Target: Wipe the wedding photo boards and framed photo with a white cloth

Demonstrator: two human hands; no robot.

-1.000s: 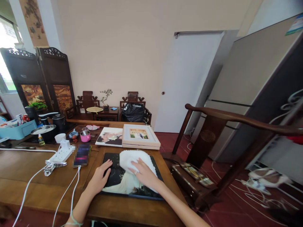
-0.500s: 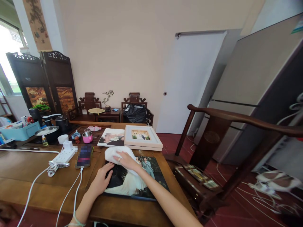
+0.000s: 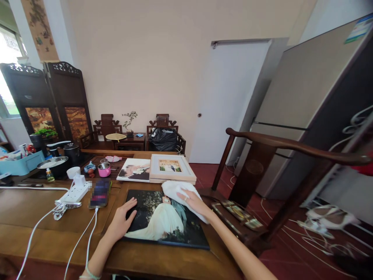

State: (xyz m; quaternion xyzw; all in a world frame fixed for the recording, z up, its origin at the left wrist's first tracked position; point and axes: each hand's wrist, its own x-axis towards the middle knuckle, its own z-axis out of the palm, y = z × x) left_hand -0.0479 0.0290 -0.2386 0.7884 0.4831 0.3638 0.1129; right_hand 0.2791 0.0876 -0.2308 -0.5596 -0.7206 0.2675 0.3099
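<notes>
A large dark photo print (image 3: 163, 221) lies flat on the wooden table (image 3: 35, 225). My left hand (image 3: 121, 222) rests open on its left edge, fingers flat. My right hand (image 3: 196, 203) presses a white cloth (image 3: 177, 190) onto the print's upper right corner, fingers laid over the cloth.
Beyond the print lie a framed picture (image 3: 171, 168) and another print (image 3: 134, 170). A phone (image 3: 100, 192), a white power strip (image 3: 73, 192) and cables sit to the left, with a pink cup (image 3: 104, 169) and tea ware behind. A wooden chair (image 3: 262, 179) stands right of the table.
My right hand has moved the white cloth from the print's upper left across to its upper right corner. My left hand has stayed on the left edge.
</notes>
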